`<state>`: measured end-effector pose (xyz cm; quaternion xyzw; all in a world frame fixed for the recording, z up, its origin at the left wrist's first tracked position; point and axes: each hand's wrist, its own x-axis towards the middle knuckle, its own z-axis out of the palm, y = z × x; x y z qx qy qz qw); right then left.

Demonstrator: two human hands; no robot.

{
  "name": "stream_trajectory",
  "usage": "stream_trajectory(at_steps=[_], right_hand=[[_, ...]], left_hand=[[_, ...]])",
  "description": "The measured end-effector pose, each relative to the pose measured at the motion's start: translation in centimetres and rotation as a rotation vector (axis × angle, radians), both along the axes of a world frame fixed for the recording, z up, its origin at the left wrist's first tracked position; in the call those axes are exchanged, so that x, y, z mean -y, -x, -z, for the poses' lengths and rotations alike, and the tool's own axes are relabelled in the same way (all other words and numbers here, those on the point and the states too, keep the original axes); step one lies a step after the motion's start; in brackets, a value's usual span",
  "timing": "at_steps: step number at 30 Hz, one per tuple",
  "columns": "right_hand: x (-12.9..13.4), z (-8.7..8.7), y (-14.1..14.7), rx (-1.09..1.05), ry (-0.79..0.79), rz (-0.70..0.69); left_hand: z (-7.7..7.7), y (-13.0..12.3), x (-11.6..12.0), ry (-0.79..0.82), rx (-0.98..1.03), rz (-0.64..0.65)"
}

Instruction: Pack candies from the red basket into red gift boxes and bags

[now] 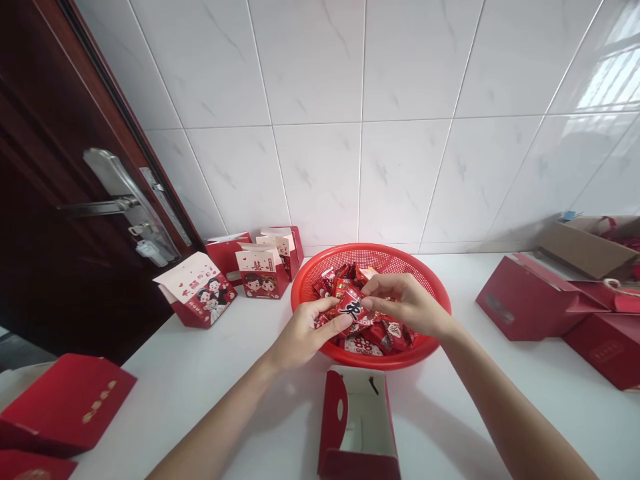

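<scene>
Both of my hands hold one small red wrapped candy packet [353,307] with a large black character on it, just above a red plastic basket [370,363]. My left hand [309,331] pinches its left side between thumb and fingers. On its right edge, the fingertips of my right hand [406,303] are closed. Below the packet, the basket holds several red wrapped candies [387,335]. Nearer to me stands an open red box [334,427] with a white inside and a cut-out handle flap.
Small cartoon-printed gift boxes [204,291] stand at the back left. Plain red boxes [65,403] sit at the front left, more red boxes [530,297] at the right. Behind them is a brown carton [585,247]. A tiled wall [320,180] and a dark door [55,220] bound the white table [250,413].
</scene>
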<state>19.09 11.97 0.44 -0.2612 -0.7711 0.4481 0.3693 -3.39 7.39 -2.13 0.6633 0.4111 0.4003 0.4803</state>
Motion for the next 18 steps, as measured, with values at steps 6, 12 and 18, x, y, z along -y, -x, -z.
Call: stream_trajectory(at_steps=[6, 12, 18], right_hand=[[-2.1, 0.3, -4.5, 0.646, -0.057, 0.14], [-3.3, 1.9, -4.8, 1.03, 0.072, 0.146], [-3.7, 1.4, -4.3, 0.864, 0.0, 0.107]], left_hand=[[0.2, 0.2, -0.3, -0.011, -0.034, -0.037], [0.4, 0.2, -0.4, 0.0, -0.08, -0.06], [0.3, 0.2, -0.4, -0.054, -0.066, -0.065]])
